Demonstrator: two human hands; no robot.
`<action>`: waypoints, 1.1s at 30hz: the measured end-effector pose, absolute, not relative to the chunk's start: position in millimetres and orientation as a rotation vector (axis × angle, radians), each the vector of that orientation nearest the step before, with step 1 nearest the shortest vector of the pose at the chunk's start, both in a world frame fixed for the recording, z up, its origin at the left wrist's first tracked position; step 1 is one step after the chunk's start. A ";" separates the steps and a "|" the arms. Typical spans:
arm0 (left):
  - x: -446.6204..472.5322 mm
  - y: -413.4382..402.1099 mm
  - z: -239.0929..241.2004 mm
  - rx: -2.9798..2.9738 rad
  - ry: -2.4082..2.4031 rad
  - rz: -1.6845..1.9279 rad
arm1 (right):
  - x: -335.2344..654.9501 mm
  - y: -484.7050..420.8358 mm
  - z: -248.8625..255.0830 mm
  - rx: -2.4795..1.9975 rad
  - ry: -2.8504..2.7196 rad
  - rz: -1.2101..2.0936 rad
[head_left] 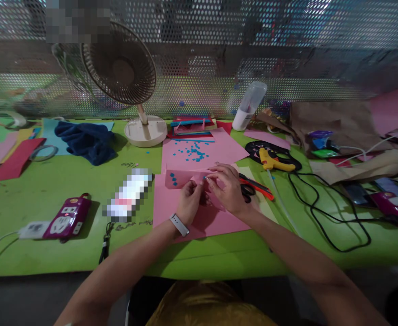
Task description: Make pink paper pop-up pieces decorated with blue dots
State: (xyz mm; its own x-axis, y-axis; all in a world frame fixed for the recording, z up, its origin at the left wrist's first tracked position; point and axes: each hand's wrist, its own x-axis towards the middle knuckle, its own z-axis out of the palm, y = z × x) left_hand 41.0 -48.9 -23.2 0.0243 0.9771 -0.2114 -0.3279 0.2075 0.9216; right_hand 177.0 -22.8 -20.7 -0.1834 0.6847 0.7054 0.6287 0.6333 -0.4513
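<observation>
My left hand [189,202] is closed around the lower edge of a small pink paper strip [178,177] that carries a few blue squares. My right hand [226,185] pinches the strip's right end, and a tiny blue piece shows at its fingertips. Both hands rest over a pink sheet [206,221] on the green table [49,190]. Behind them lies another pink sheet [219,151] scattered with several small blue paper squares [194,152]. A white band sits on my left wrist.
Red-handled scissors [255,186] lie right of my hands. A yellow glue gun [274,160] with a black cable, a desk fan [126,72], a white bottle [248,106], a blue cloth [87,140], a purple power strip [66,218], tape rolls and paper stacks surround the work area.
</observation>
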 end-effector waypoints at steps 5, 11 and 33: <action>40.8 -48.8 -23.4 0.830 1.044 1.199 | 176.0 -23.1 -20.3 -1.007 -1.868 0.080; 39.1 -48.6 -24.3 0.897 1.062 1.261 | 175.6 -23.7 -19.3 -1.018 -1.827 0.107; 42.1 -47.3 -28.2 0.541 0.870 1.311 | 174.1 -24.7 -23.0 -1.053 -1.649 0.512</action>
